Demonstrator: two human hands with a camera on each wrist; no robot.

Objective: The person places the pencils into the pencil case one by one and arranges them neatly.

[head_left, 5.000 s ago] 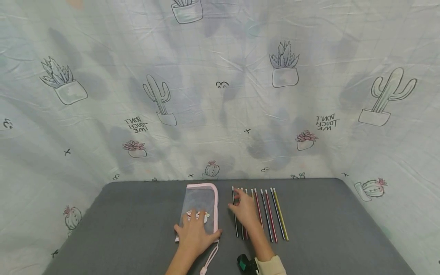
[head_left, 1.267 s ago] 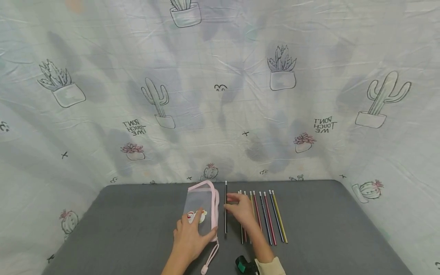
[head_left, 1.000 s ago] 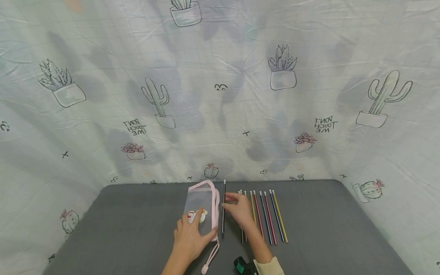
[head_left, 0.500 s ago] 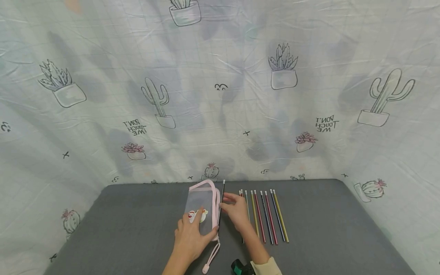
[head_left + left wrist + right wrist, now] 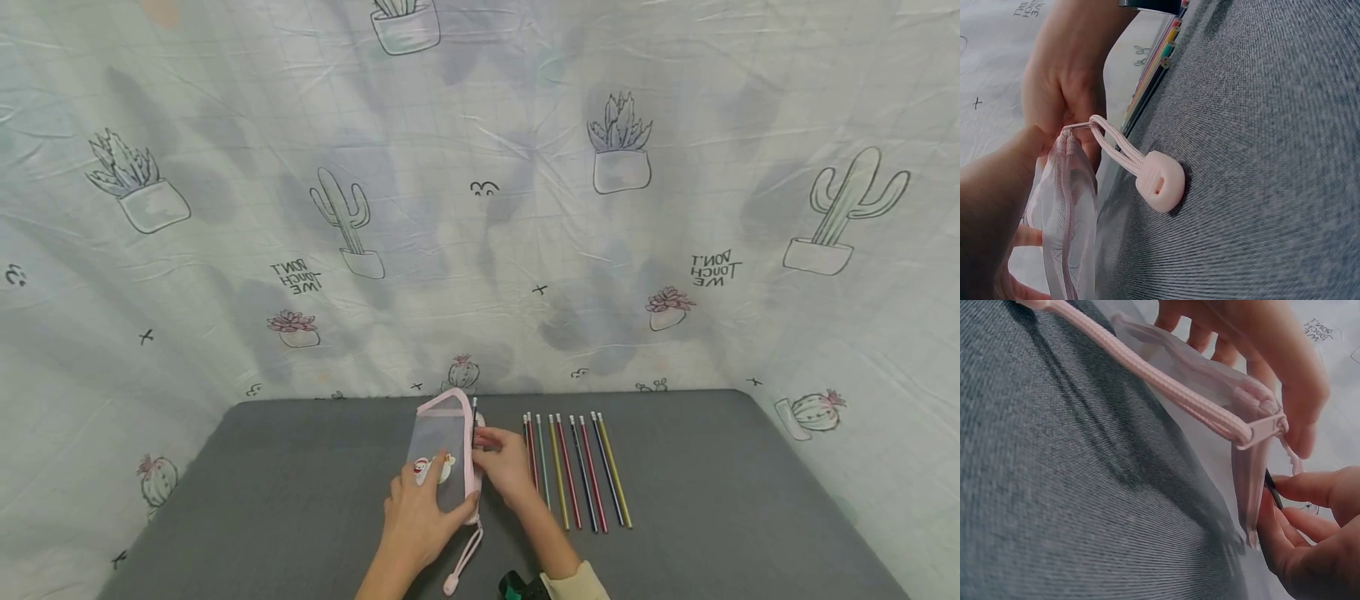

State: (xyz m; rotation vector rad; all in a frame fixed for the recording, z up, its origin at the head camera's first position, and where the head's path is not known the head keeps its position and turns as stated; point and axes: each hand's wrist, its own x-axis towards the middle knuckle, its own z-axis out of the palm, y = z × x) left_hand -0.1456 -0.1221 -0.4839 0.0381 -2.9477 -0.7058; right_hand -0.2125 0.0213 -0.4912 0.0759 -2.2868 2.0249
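Observation:
In the head view, a see-through mesh pencil case (image 5: 435, 432) with pink trim and cartoon stickers lies on the grey table. My left hand (image 5: 422, 518) grips it, fingers over the top and thumb at the zipped edge. That edge gapes on the right, as the right wrist view shows. My right hand (image 5: 507, 468) pinches a dark pencil (image 5: 1274, 489) between thumb and fingers at the gap. The pencil's white eraser end sticks up beside the pink edge; its lower part is hidden by the case and fingers. A pink zip pull (image 5: 1262, 431) hangs at the near corner.
Right of the case, several pencils (image 5: 573, 471) in red, green, yellow and dark colours lie side by side, eraser ends away from me. A pink wrist strap (image 5: 1160, 181) trails onto the table. Behind stands a white curtain (image 5: 480, 250) printed with cacti.
My right hand has taken the dark pencil from the left end of the row and carried it left to the case's opening. The case's edge, flat earlier, is now lifted.

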